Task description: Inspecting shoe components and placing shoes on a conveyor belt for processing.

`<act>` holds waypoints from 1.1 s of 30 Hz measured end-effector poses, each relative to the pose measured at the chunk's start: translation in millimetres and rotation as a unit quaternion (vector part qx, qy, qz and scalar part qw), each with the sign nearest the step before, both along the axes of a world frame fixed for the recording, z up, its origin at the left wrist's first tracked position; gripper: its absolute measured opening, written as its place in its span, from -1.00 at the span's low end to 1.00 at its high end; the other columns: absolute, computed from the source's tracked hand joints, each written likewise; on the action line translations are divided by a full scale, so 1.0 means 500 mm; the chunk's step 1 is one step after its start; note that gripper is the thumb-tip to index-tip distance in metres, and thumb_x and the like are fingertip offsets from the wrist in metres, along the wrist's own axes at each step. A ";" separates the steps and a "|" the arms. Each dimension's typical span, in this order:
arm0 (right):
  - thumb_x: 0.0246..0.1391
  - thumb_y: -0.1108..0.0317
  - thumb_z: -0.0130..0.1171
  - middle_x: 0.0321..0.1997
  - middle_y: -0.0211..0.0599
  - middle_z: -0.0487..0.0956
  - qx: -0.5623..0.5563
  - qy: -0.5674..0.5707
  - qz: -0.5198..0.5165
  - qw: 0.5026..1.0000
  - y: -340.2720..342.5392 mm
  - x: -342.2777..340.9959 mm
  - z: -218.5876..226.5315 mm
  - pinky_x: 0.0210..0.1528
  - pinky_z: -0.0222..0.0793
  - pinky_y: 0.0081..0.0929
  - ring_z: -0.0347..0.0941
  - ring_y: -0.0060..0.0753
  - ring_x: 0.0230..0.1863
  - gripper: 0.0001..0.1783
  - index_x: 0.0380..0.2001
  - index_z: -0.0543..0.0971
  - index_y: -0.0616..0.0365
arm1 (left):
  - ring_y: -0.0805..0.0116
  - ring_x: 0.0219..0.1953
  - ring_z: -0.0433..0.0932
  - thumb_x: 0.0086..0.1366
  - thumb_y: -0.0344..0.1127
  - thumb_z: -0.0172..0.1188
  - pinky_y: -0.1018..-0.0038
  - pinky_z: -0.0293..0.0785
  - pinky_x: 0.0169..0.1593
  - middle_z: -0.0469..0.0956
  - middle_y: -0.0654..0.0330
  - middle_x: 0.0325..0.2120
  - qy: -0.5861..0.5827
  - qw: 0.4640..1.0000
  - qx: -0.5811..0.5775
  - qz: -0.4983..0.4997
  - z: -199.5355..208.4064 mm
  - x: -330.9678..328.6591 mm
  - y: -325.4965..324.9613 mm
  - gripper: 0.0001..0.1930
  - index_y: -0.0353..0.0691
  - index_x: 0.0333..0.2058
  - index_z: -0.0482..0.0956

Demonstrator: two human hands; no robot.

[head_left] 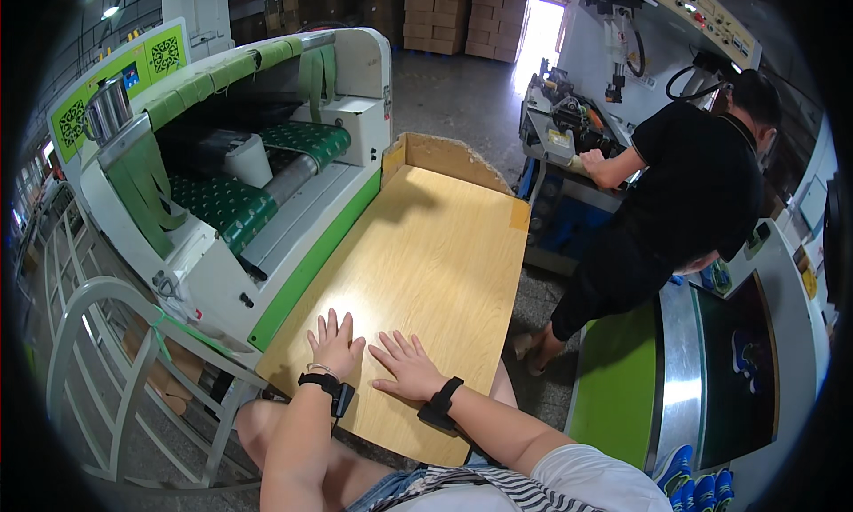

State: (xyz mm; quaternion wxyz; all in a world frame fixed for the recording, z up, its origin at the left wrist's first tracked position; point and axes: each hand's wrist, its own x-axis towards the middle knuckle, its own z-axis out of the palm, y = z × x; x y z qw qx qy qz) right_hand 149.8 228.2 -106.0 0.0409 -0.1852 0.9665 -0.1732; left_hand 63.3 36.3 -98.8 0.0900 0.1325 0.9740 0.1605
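Both my hands lie flat on a light wood-grain table (435, 236), near its front edge. My left hand (336, 345) has its fingers spread and holds nothing. A bracelet and a black strap device (330, 388) are round that wrist. Close beside it on the right, my right hand (409, 367) rests palm down, fingers apart, with nothing in it. A second black strap device (440, 405) sits on the right wrist.
Left stands a white and green machine (293, 290) with a green conveyor belt (306, 148) and a steel cup (108, 112) on top. Right, a person in black (693, 174) works at another machine (569, 121). Blue shoes (689, 481) sit lower right; stacked cartons (435, 14) stand behind.
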 end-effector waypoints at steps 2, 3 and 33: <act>0.21 -0.36 -0.06 0.59 -0.09 -0.07 0.000 0.000 -0.001 1.000 0.001 0.001 -0.001 0.54 -0.43 0.15 -0.28 0.07 0.60 -0.08 0.49 0.09 -0.13 | -0.17 0.51 -0.25 0.39 0.15 -0.03 -0.26 -0.36 0.43 -0.16 -0.07 0.49 0.004 1.000 0.002 -0.002 -0.002 -0.001 0.000 -0.26 0.02 0.44 0.07; 0.21 -0.36 -0.05 0.59 -0.09 -0.07 0.000 0.002 -0.001 1.000 0.001 -0.001 -0.001 0.54 -0.43 0.15 -0.28 0.07 0.60 -0.08 0.49 0.09 -0.13 | -0.18 0.51 -0.25 0.39 0.15 -0.03 -0.26 -0.36 0.43 -0.16 -0.07 0.49 0.001 1.000 0.000 -0.001 -0.001 -0.001 0.000 -0.26 0.02 0.44 0.07; 0.20 -0.36 -0.05 0.59 -0.09 -0.07 -0.005 0.001 -0.001 1.000 0.001 -0.001 0.001 0.54 -0.43 0.15 -0.29 0.08 0.60 -0.08 0.48 0.10 -0.13 | -0.18 0.51 -0.26 0.40 0.14 -0.04 -0.26 -0.36 0.43 -0.17 -0.09 0.49 -0.003 1.000 -0.001 -0.002 0.006 0.001 0.001 -0.26 0.00 0.44 0.07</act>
